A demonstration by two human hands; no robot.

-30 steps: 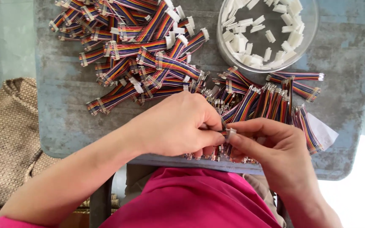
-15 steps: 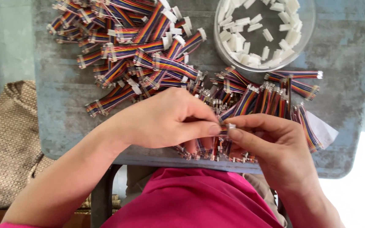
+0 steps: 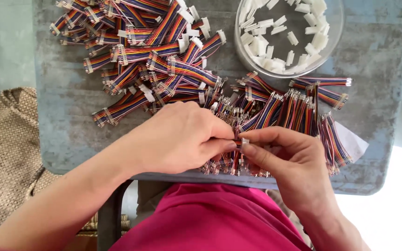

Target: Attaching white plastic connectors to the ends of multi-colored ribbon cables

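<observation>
Ribbon cable point(image 3: 238, 143), light, limp and best gripped near its end, is pinched between left hand point(image 3: 180, 137) and right hand point(image 3: 287, 155) fingertips, below the connector bowl point(image 3: 333, 35).

Woven tan bag point(image 3: 5, 153), white paper sheet point(image 3: 352, 139), grey table point(image 3: 66, 102)

A short rainbow ribbon cable point(image 3: 238, 143) with a white connector sits pinched between fingertips.
</observation>
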